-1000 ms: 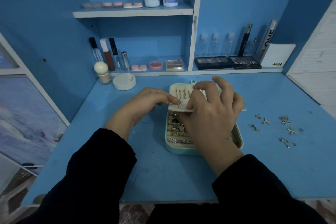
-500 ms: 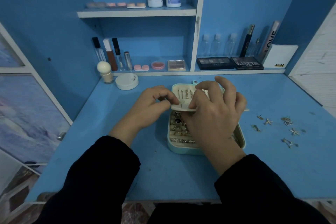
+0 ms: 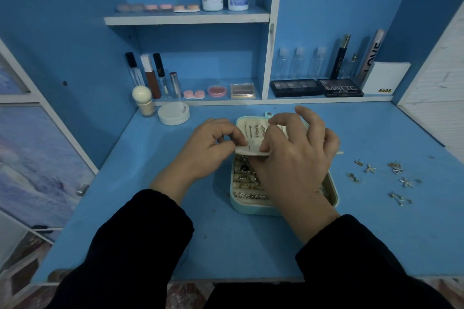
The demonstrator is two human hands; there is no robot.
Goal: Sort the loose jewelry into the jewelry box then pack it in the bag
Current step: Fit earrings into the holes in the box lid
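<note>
Sorting half done: loose earrings (image 3: 370, 168) lie outside the jewelry box (image 3: 253, 208).
Left hand (image 3: 208, 148) and right hand (image 3: 298, 160) both pinch its earring panel (image 3: 253, 145).

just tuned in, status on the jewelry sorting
Left hand, right hand pinching earring flap. Jewelry box open beneath. Loose earrings on desk, right.

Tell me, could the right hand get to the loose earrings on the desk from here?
Probably yes. The loose earrings lie on bare desk just right of the right hand, nothing between them. It would first have to let go of the white panel it pinches.
</note>
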